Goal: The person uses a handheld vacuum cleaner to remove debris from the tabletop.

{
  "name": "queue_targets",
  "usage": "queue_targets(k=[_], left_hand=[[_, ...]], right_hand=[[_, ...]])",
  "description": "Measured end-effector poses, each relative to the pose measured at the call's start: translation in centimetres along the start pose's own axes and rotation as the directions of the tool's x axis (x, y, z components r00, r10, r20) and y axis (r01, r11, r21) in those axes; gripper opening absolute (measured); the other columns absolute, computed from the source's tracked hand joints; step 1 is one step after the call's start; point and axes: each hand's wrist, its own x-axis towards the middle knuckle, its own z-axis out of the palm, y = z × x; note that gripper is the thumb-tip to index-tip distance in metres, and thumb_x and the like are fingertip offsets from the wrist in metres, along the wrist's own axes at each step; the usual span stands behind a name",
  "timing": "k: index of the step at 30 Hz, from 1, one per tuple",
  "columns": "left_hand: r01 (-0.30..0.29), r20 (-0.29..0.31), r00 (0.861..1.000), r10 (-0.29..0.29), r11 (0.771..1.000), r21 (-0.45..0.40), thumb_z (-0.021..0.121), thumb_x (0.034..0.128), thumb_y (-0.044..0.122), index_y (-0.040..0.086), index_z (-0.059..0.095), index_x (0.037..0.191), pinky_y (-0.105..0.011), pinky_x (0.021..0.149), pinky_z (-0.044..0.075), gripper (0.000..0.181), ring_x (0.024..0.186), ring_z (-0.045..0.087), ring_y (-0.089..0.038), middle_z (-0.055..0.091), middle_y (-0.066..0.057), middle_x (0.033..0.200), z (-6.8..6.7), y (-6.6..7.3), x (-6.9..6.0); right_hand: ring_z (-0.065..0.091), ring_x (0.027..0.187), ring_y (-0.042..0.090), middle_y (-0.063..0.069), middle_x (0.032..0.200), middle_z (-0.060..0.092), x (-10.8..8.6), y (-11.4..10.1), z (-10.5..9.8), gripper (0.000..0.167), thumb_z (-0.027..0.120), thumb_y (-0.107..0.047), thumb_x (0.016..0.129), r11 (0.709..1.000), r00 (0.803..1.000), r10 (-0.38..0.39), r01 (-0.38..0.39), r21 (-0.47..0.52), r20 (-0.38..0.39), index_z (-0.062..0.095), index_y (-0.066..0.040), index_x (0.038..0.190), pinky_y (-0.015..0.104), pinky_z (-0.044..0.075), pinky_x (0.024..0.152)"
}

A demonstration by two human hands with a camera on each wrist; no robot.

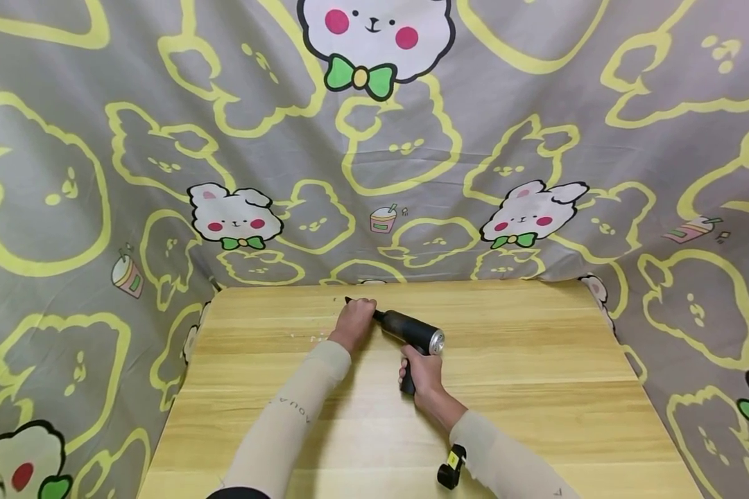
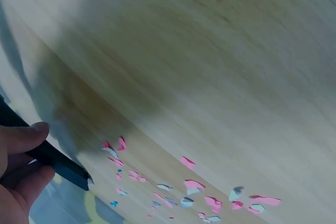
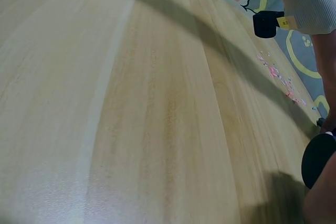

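A black handheld vacuum cleaner with a pistol handle and a silver end is held above the far part of the table. Its handle is gripped by my right hand. My left hand holds the narrow nozzle, whose tip points to the far left. In the left wrist view, thumb and fingers pinch the dark nozzle, its end close to the tabletop. Pink, white and blue paper scraps lie scattered near that end. The right wrist view catches only part of the vacuum cleaner at its right edge.
A grey curtain with cartoon rabbits hangs behind the far table edge and along both sides. Black wrist-worn cameras, one by the right sleeve, sit on the forearms. Wood-grain tabletop extends on both sides of the hands.
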Motion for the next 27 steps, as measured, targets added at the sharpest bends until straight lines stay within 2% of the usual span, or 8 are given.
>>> queue_targets(k=[5, 12, 20, 27], left_hand=[[0.010, 0.006, 1.000, -0.010, 1.000, 0.029, 0.066, 0.0951, -0.008, 0.002, 0.074, 0.094, -0.034, 0.061, 0.066, 0.013, 0.075, 0.077, -0.028, 0.077, -0.013, 0.086, -0.2, -0.5, -0.1], [0.022, 0.026, 0.999, -0.022, 0.999, 0.028, 0.064, 0.0962, -0.009, 0.001, 0.075, 0.097, -0.035, 0.063, 0.067, 0.014, 0.076, 0.077, -0.029, 0.077, -0.015, 0.088, -0.4, -1.0, -0.3], [0.022, -0.021, 1.000, -0.021, 0.998, 0.059, 0.067, 0.0926, -0.010, 0.002, 0.073, 0.091, -0.034, 0.058, 0.065, 0.014, 0.071, 0.076, -0.028, 0.076, -0.013, 0.082, -0.2, -1.9, -0.6], [0.039, -0.027, 0.999, -0.037, 0.996, 0.076, 0.067, 0.0923, -0.011, 0.001, 0.073, 0.091, -0.035, 0.058, 0.065, 0.013, 0.070, 0.075, -0.029, 0.076, -0.015, 0.083, -0.3, -2.9, -0.7]], right_hand=[[0.049, 0.046, 0.011, -0.002, 0.059, 0.052, 0.3, 0.0, 0.4, 0.019, 0.064, -0.013, 0.093, 1.000, 1.000, -0.001, 0.001, -0.001, 0.016, 0.048, -0.008, 0.103, 0.026, 0.047, 0.040], [0.050, 0.046, 0.011, -0.002, 0.060, 0.052, 0.3, 0.0, 1.0, 0.022, 0.064, -0.013, 0.094, 1.000, 1.000, 0.006, -0.006, -0.006, 0.030, 0.047, -0.007, 0.107, 0.026, 0.048, 0.041], [0.050, 0.046, 0.010, -0.001, 0.060, 0.053, 0.5, -0.1, 1.9, 0.024, 0.064, -0.011, 0.093, 1.000, 0.999, 0.003, -0.002, -0.012, 0.037, 0.046, -0.008, 0.108, 0.025, 0.048, 0.041], [0.049, 0.046, 0.010, -0.002, 0.059, 0.052, 0.8, -0.2, 3.1, 0.021, 0.063, -0.011, 0.092, 1.000, 0.999, 0.003, -0.002, -0.010, 0.048, 0.046, -0.008, 0.105, 0.025, 0.046, 0.040]])
